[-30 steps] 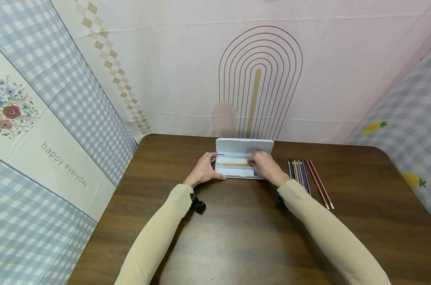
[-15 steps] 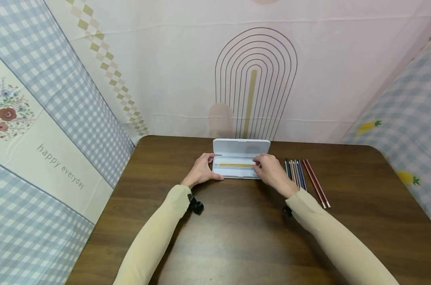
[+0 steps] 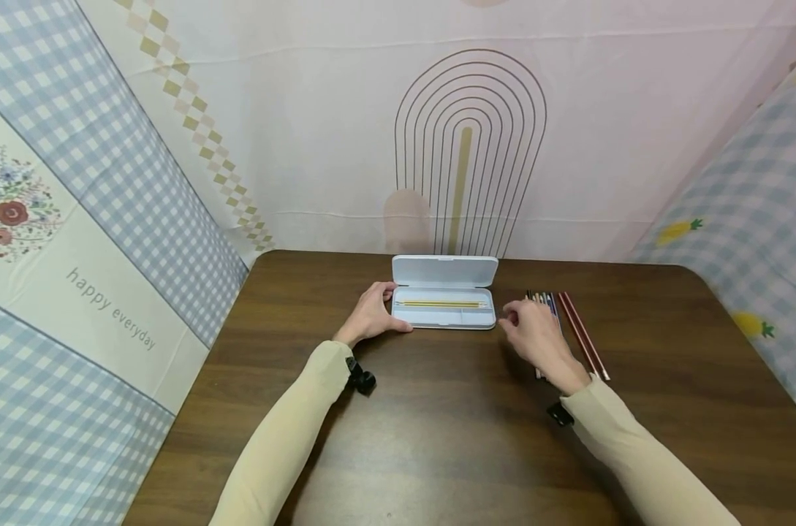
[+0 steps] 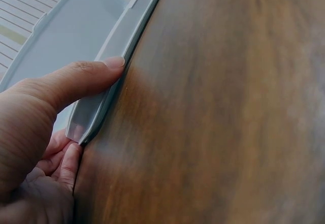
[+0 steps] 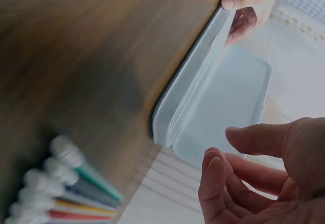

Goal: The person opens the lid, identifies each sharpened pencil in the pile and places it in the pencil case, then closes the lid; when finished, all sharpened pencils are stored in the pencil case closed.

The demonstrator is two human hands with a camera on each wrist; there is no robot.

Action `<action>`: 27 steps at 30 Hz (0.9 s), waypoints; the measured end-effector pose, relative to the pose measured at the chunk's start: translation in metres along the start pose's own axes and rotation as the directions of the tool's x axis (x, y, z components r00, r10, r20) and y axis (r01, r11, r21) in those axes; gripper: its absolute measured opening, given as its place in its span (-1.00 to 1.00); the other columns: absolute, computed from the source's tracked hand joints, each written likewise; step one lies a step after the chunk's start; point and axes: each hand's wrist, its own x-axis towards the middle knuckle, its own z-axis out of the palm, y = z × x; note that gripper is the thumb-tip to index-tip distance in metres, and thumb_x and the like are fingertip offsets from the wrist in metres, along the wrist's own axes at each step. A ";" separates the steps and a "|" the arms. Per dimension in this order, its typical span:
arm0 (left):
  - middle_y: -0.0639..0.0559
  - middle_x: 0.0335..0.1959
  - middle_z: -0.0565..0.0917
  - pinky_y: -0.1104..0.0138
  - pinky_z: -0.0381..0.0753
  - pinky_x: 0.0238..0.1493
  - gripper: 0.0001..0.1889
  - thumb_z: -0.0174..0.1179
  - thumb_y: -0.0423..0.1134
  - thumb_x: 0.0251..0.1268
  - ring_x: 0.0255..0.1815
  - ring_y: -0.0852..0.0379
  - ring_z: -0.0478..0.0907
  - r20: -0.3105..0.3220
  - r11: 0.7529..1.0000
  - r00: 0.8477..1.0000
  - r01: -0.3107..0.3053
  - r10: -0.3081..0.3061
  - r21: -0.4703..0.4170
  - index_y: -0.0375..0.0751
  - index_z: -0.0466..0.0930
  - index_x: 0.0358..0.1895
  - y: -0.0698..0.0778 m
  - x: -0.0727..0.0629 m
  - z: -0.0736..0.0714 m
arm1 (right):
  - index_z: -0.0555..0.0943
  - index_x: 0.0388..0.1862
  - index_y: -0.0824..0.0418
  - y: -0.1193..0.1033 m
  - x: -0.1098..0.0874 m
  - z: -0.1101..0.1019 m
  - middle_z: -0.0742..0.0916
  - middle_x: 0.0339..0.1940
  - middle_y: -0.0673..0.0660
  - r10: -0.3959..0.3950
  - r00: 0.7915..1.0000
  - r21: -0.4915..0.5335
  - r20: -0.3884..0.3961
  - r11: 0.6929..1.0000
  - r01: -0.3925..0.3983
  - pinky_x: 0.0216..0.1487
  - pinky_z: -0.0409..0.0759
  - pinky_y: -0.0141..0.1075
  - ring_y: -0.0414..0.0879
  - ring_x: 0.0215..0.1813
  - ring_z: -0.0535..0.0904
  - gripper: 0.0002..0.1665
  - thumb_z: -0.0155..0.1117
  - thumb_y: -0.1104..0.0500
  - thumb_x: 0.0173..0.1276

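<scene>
A pale blue pencil case (image 3: 430, 317) lies on the table with its lid (image 3: 445, 271) raised. Yellow pencils (image 3: 440, 304) rest lengthwise inside it. My left hand (image 3: 370, 314) grips the case's left end; in the left wrist view the thumb (image 4: 91, 79) presses the front wall and the other fingers curl behind the corner. To the right of the case, my right hand (image 3: 534, 332) hovers with loosely bent fingers and nothing between them. Just beyond and partly under it in the head view is a row of coloured pencils (image 3: 553, 301), their white ends (image 5: 43, 183) showing in the right wrist view.
Two dark red pencils (image 3: 583, 332) lie apart, right of the row. The brown wooden table (image 3: 424, 431) meets a patterned cloth backdrop (image 3: 332, 146) at its far edge. Checked cloth (image 3: 753, 241) hangs along the right side.
My right hand has let go of the yellow pencils in the case and moved right, over to the pencil row. My left hand has stayed on the case.
</scene>
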 end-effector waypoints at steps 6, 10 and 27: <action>-0.25 0.53 0.48 0.06 0.51 0.64 0.03 0.75 -0.15 -0.02 0.57 -0.17 0.50 -0.002 1.000 1.000 0.001 -0.001 0.003 -0.31 0.40 0.56 -0.001 0.001 0.001 | 0.77 -0.01 0.54 0.022 -0.018 -0.008 0.82 -0.34 0.34 0.083 0.997 -0.012 -0.008 0.996 -0.083 -0.40 0.52 -0.27 -0.01 -0.42 0.62 -0.73 0.36 0.34 0.44; -0.26 0.55 0.47 0.05 0.50 0.65 0.03 0.75 -0.16 -0.02 0.58 -0.18 0.49 -0.004 1.000 1.000 0.005 -0.005 -0.004 -0.31 0.40 0.56 0.000 0.000 0.001 | 0.78 -0.11 0.49 0.036 -0.026 -0.013 0.76 -0.42 0.26 0.150 0.989 -0.019 0.014 0.989 -0.150 -0.45 0.45 -0.27 -0.01 -0.43 0.57 -0.79 0.33 0.32 0.48; -0.24 0.54 0.48 0.05 0.51 0.64 0.03 0.75 -0.16 -0.02 0.59 -0.17 0.50 -0.006 1.000 1.000 0.017 -0.017 -0.017 -0.30 0.40 0.56 0.002 0.000 0.001 | 0.74 -0.42 0.35 0.076 -0.035 -0.023 0.74 -0.43 0.27 0.298 0.951 -0.067 0.087 0.954 -0.292 -0.43 0.54 -0.18 0.04 -0.43 0.61 -0.75 0.24 0.32 0.45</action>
